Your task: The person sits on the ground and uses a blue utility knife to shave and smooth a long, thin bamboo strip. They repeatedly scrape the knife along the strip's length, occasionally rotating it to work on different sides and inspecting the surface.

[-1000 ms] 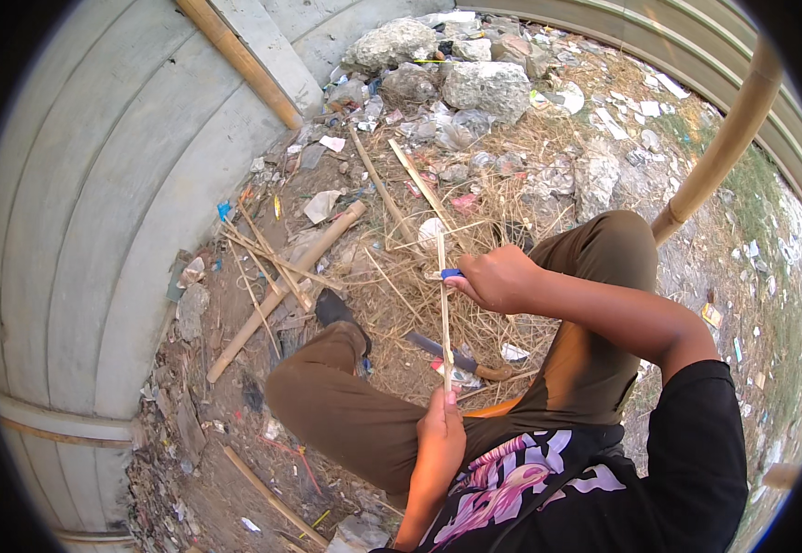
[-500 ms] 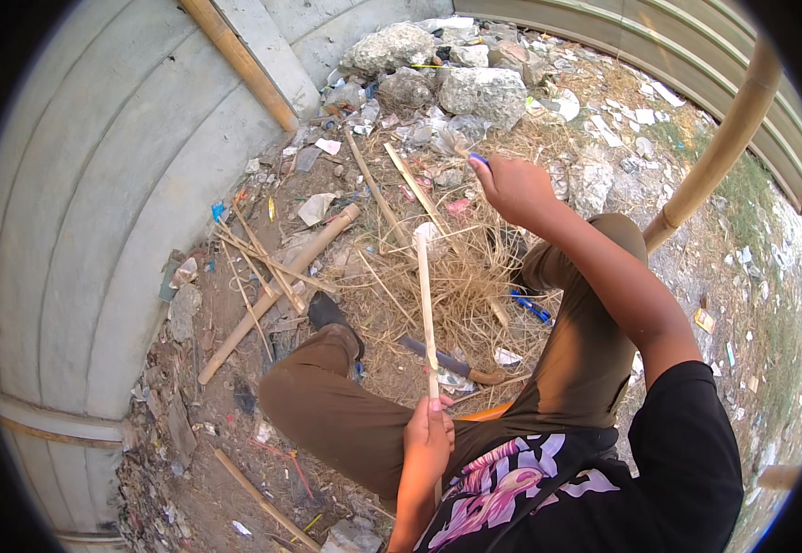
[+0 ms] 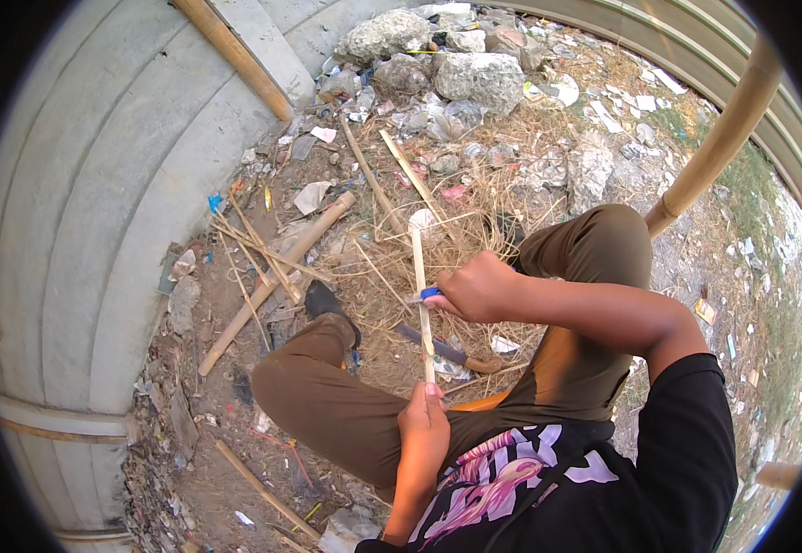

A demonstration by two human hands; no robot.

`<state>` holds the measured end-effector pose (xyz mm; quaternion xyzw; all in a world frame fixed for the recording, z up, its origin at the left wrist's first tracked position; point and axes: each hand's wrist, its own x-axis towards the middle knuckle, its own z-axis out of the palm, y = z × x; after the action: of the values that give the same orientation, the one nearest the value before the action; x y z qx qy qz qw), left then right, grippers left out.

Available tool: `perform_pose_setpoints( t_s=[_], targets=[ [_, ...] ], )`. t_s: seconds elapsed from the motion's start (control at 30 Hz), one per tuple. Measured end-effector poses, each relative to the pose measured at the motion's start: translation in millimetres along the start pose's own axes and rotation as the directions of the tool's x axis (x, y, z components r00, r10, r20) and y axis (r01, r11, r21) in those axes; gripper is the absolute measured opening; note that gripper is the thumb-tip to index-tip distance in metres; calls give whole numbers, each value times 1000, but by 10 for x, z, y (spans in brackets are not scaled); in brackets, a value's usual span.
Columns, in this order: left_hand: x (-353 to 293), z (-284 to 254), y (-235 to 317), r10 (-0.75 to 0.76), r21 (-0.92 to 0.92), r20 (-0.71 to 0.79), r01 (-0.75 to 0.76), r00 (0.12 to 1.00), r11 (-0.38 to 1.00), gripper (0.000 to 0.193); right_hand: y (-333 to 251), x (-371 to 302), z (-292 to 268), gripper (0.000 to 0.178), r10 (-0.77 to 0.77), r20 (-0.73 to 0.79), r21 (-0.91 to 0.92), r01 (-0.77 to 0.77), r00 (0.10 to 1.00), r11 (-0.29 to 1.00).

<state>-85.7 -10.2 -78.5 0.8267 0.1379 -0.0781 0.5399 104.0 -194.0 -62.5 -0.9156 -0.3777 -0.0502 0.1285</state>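
Observation:
My left hand (image 3: 424,426) is wrapped round the lower end of a pale bamboo strip (image 3: 420,267), which points away from me between my legs. In my right hand (image 3: 479,288) is a small knife with a blue handle (image 3: 430,293). Its blade lies across the strip, about midway along its visible length. Beyond the strip's far end is a whitish round patch (image 3: 422,219). A large knife (image 3: 433,347) with a dark blade and a wooden handle lies on the ground beside the strip. Thin bamboo shavings (image 3: 474,235) are heaped around the far end.
A thick bamboo pole (image 3: 276,281) and thin strips (image 3: 258,244) lie on the left. Two more bamboo pieces (image 3: 410,170) lie ahead. Rocks (image 3: 482,79) and litter are piled at the back. A grey panel wall (image 3: 115,203) stands left; an upright bamboo pole (image 3: 719,138) stands right.
My right hand has come back toward me, bringing the blue-handled knife from beyond the strip's far end onto the strip. My left hand keeps its grip, slightly shifted.

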Motion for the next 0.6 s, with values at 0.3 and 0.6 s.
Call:
perform_pose_setpoints(
  t_s=[0.3, 0.6],
  targets=[
    [-204, -63, 200, -42, -212, 77, 58, 996, 976, 32, 1163, 380, -79, 65, 611, -64, -23, -613, 789, 790],
    [180, -522, 577, 46, -566, 234, 97, 971, 819, 35, 207, 378, -266, 56, 360, -148, 575, -216, 921, 789]
  ],
)
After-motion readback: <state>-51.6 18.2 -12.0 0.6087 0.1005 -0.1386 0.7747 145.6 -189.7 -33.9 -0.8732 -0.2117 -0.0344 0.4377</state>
